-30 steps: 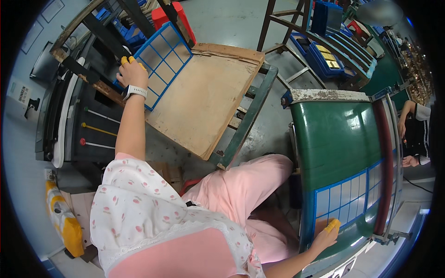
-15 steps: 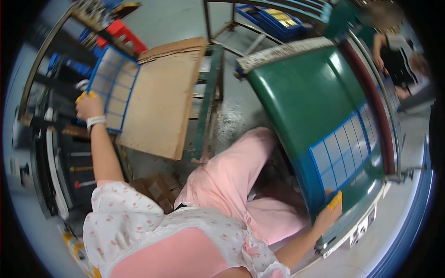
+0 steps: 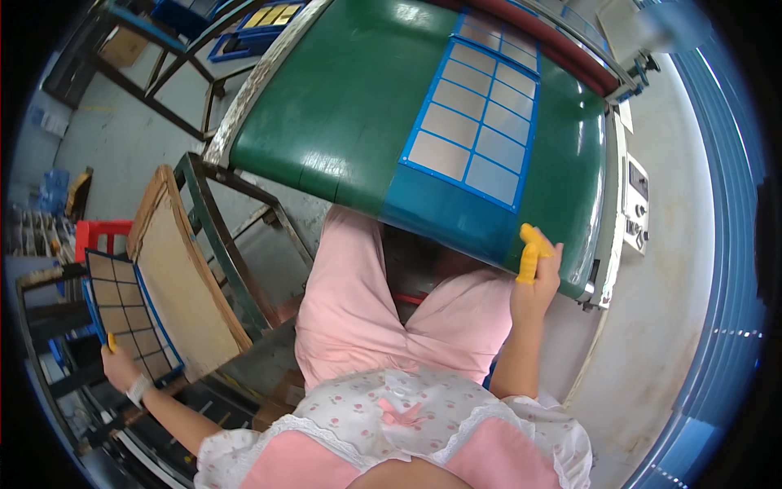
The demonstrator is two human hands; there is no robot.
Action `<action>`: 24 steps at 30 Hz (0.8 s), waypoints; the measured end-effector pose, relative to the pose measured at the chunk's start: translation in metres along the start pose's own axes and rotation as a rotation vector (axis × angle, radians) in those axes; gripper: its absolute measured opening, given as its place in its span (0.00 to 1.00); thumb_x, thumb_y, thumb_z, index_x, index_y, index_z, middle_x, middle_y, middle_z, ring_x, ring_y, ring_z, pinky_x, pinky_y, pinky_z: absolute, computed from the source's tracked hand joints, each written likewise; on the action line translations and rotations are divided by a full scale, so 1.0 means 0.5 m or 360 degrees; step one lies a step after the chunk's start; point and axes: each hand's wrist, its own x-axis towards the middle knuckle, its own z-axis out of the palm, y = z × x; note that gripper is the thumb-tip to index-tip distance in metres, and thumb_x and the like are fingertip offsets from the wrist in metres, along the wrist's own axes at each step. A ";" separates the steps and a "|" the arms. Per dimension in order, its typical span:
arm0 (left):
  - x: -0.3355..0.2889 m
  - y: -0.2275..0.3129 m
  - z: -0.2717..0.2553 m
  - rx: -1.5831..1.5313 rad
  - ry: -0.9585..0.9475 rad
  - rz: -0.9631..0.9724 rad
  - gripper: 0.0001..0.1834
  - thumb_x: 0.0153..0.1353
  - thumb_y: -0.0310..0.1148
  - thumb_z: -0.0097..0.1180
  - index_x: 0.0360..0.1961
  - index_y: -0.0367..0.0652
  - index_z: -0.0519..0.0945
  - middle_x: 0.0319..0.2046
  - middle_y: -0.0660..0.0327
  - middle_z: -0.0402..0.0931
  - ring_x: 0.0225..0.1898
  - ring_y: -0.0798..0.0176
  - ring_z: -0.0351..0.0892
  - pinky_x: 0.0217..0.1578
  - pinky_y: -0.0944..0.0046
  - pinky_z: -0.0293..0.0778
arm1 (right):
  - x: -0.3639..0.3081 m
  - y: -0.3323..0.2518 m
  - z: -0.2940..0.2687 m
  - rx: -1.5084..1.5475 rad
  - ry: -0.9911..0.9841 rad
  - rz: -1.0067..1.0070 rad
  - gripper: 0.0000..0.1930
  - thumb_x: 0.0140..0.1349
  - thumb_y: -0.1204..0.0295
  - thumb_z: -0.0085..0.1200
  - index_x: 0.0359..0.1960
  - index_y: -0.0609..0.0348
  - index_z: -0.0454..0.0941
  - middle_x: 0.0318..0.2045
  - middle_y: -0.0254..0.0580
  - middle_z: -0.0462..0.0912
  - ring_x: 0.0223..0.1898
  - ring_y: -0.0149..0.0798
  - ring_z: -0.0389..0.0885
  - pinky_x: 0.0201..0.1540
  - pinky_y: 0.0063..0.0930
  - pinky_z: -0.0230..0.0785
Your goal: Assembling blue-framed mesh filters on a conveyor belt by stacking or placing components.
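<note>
My left hand (image 3: pixel 120 368), with a yellow finger cover showing, grips the outer edge of a blue-framed grid panel (image 3: pixel 130 306). That panel leans over a brown board (image 3: pixel 187 277) at the left. On the green conveyor belt (image 3: pixel 326 106) lies another blue-framed grid panel (image 3: pixel 464 122) with pale cells, and a further grid panel (image 3: pixel 497 34) is beyond it by the dark red roller (image 3: pixel 562 61). My right hand (image 3: pixel 539 265) is over the belt's near edge, apart from the nearest panel. Its yellow-covered thumb and finger are parted and hold nothing.
A control box (image 3: pixel 637 204) with knobs is on the machine's right side. Left of the belt stands a green metal frame (image 3: pixel 224 236). A red plastic stool or crate (image 3: pixel 102 236) is behind the board, and a blue tray (image 3: pixel 269 28) with yellow pieces lies at the back.
The view has swung to the right, bringing the belt to the centre. My right hand has come away from the belt panel's near corner. My left hand stays at the left panel's edge.
</note>
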 end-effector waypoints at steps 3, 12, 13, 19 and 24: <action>-0.034 0.030 -0.097 -0.0174 0.0236 -0.0069 0.18 0.51 0.41 0.42 0.42 0.48 0.72 0.33 0.49 0.73 0.35 0.45 0.71 0.35 0.55 0.68 | -0.053 -0.032 0.016 0.0565 -0.0178 -0.0075 0.11 0.54 0.72 0.49 0.39 0.60 0.72 0.36 0.44 0.75 0.38 0.42 0.72 0.44 0.31 0.62; -0.271 0.369 -0.166 -0.2762 -0.1471 -0.0099 0.05 0.57 0.30 0.43 0.30 0.41 0.70 0.19 0.69 0.65 0.19 0.77 0.65 0.18 0.80 0.64 | -0.113 -0.120 0.077 0.1432 -0.0631 -0.0005 0.26 0.58 0.63 0.44 0.55 0.63 0.54 0.39 0.45 0.74 0.35 0.32 0.72 0.38 0.21 0.64; -0.326 0.406 -0.156 -0.2715 -0.1667 0.0094 0.04 0.57 0.29 0.43 0.29 0.42 0.70 0.19 0.69 0.65 0.18 0.77 0.65 0.16 0.81 0.62 | -0.121 -0.103 0.077 0.1657 -0.0543 0.0127 0.27 0.58 0.64 0.45 0.55 0.64 0.52 0.39 0.43 0.73 0.34 0.30 0.72 0.37 0.20 0.64; -0.495 0.497 -0.130 -0.2299 -0.2456 0.0403 0.05 0.56 0.26 0.43 0.25 0.41 0.71 0.18 0.72 0.64 0.17 0.79 0.58 0.18 0.78 0.53 | -0.159 -0.039 0.027 0.1560 -0.0339 0.0807 0.30 0.56 0.77 0.46 0.59 0.59 0.45 0.22 0.29 0.66 0.20 0.20 0.59 0.22 0.11 0.55; -0.551 0.517 -0.092 -0.2285 -0.2572 0.0383 0.05 0.55 0.25 0.44 0.25 0.39 0.71 0.17 0.72 0.63 0.18 0.79 0.57 0.18 0.78 0.53 | -0.187 -0.016 0.018 0.1318 -0.0169 0.0979 0.25 0.55 0.81 0.44 0.56 0.58 0.56 0.21 0.27 0.65 0.18 0.19 0.57 0.19 0.10 0.51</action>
